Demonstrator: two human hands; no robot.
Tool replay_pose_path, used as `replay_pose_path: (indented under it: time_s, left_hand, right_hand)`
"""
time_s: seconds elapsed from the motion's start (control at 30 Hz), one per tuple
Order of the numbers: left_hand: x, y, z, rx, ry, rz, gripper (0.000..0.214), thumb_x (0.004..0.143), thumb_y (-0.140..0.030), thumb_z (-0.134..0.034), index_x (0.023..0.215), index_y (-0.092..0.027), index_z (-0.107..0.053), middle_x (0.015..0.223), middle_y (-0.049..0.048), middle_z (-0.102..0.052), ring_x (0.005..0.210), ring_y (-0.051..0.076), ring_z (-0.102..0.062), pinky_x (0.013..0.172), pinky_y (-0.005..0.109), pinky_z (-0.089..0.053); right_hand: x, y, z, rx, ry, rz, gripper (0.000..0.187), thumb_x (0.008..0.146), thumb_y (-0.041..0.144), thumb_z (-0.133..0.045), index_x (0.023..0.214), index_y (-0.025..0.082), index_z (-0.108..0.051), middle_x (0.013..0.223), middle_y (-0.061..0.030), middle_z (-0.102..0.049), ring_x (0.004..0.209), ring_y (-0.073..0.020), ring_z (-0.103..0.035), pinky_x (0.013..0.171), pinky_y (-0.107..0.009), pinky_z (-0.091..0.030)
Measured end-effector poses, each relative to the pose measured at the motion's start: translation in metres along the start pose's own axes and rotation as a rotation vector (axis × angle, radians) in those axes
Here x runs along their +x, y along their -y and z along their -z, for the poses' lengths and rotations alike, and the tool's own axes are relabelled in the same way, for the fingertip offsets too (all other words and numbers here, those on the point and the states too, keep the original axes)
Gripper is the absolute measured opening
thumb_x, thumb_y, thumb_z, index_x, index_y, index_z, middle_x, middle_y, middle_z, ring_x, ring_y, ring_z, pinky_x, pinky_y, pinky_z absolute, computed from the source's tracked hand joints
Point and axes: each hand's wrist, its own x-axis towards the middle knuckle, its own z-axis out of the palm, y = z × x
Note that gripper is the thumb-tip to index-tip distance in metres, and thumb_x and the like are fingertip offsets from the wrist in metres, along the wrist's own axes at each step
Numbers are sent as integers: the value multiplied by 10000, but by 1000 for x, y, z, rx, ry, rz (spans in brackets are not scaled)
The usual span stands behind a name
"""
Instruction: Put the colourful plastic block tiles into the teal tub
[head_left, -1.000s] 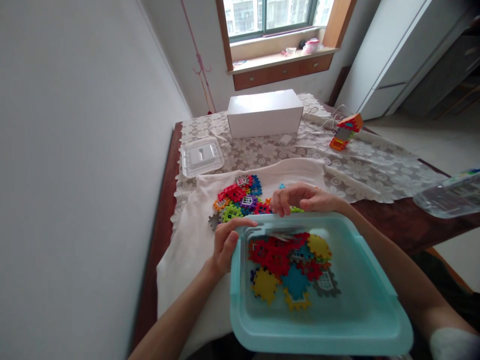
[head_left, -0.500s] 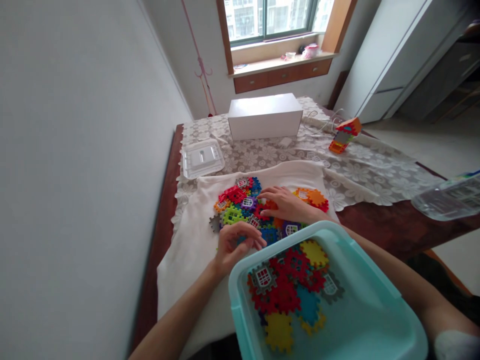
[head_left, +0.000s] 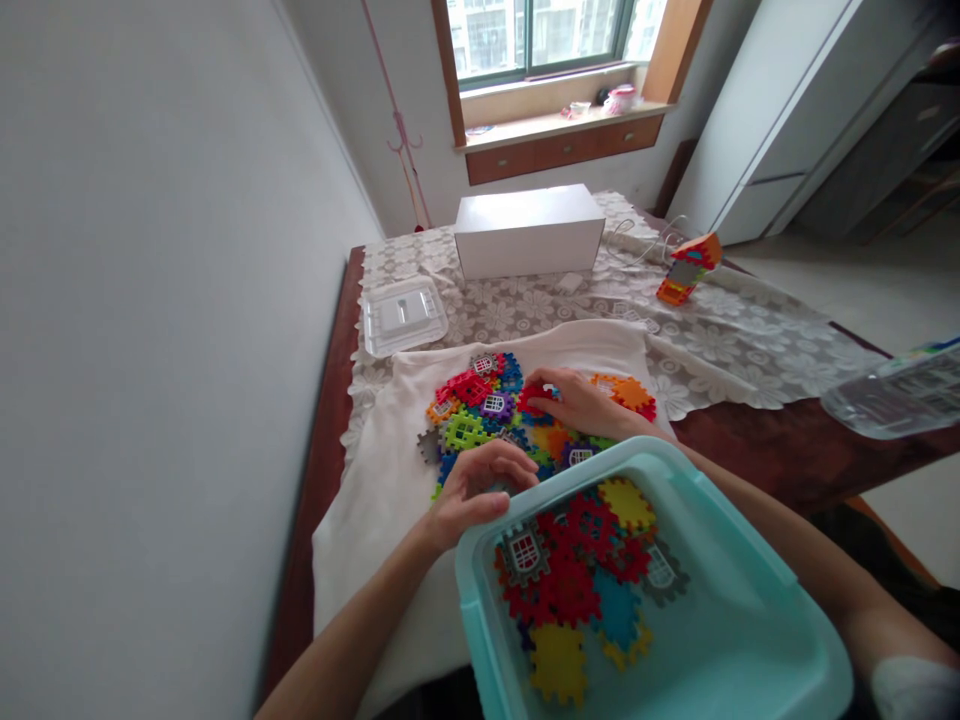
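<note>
A heap of coloured interlocking plastic tiles (head_left: 480, 405) lies on a white cloth (head_left: 375, 500) on the table. My right hand (head_left: 581, 402) rests on the heap, its fingertips closed round a red tile (head_left: 532, 396). My left hand (head_left: 480, 485) is curled over tiles at the heap's near edge, right beside the rim of a teal plastic tub (head_left: 679, 475); what it holds is hidden. The tub sits nearest me and contains several more tiles (head_left: 570, 585) in red, yellow, blue and grey.
A white box (head_left: 529, 230) stands at the far end of the lace tablecloth, with a clear plastic lid (head_left: 403, 313) to its left and a small built toy house (head_left: 686, 265) to its right. A clear container (head_left: 892, 395) overhangs the right edge. A wall runs close along the left.
Both hands left the tub's far rim and moved onto the heap. The tub sank lower and nearer to me, uncovering more tiles on the cloth.
</note>
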Motion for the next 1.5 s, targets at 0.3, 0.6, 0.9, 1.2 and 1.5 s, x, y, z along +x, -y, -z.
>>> replay_pose_path:
  time_s: [0.3,0.6,0.9,1.2,1.5]
  left_hand:
    - [1,4,3,-103,-115,117,234,818,-379,-861,897,-159,-849,1018,137,-848,897,251,-765,802,316,-556]
    - [0,-9,-6,-195,36,156,741,666,-404,-884,1373,-227,-748,1242,113,-792,1047,334,-749,871,372,-566]
    - [0,-16,-5,14,-47,108,576,790,-372,-696,1334,-200,-777,1305,109,-754,1093,339,-712,932,391,-557]
    - [0,-17,-6,17,-125,114,498,810,-343,-680,1275,-209,-797,1286,78,-776,1146,329,-704,991,386,-543]
    - [1,-12,-3,-23,-89,153,580,759,-391,-711,1302,-197,-774,1185,97,-794,1005,318,-730,881,365,-543]
  right_hand:
    - [-4,7,6,-119,130,91,278,1058,366,-616,1279,257,-743,1179,-104,-755,1084,-271,-701,1020,-447,-554]
    - [-2,-12,2,-342,92,7,401,978,402,-745,1344,242,-710,1306,-140,-722,1269,-359,-657,1159,-574,-460]
    - [0,17,17,489,76,-123,311,915,484,-800,1093,243,-715,1023,-33,-731,871,-195,-662,793,-327,-561]
    - [-17,50,40,1015,527,165,443,766,480,-961,1024,268,-671,935,-44,-696,1059,-275,-677,1032,-456,-534]
    - [-2,11,36,211,48,-88,345,986,555,-709,1084,228,-753,1075,-94,-751,1022,-273,-687,954,-412,-539]
